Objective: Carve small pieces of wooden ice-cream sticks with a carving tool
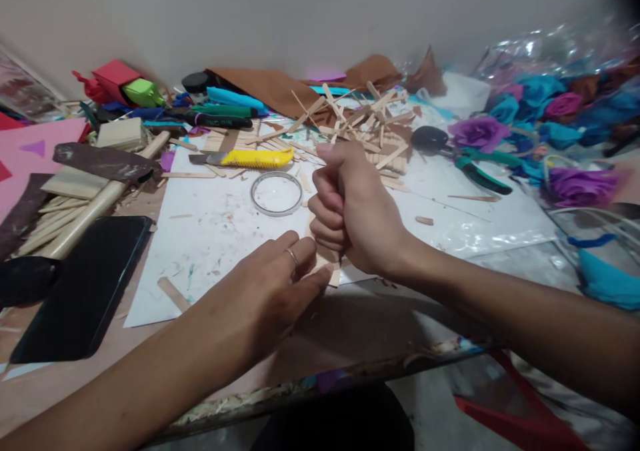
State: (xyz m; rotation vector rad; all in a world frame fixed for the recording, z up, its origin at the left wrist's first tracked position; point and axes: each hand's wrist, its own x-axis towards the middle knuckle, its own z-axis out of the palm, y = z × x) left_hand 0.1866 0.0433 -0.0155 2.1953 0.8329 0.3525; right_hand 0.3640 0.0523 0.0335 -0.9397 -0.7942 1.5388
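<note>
My left hand [280, 274], with a ring on one finger, bends its fingers over a flat pale wooden piece [327, 261] on the white paper [210, 237]. Its thumb and fingertips press that piece down near the paper's front edge. Just above and to the right, my right hand [357, 207] is closed in a fist, thumb on top. A small dark tip shows under the fist, but what it grips is hidden. Beyond my left hand lie a roll of tape [277, 213] and a yellow utility knife [250, 159].
A heap of craft sticks [370, 121] lies at the back. Pliers [480, 171] and paper flowers [583, 184] are to the right. At left are a black phone [83, 287], a glue stick [120, 197] and stacked sticks. The table's front edge [300, 397] runs below my hands.
</note>
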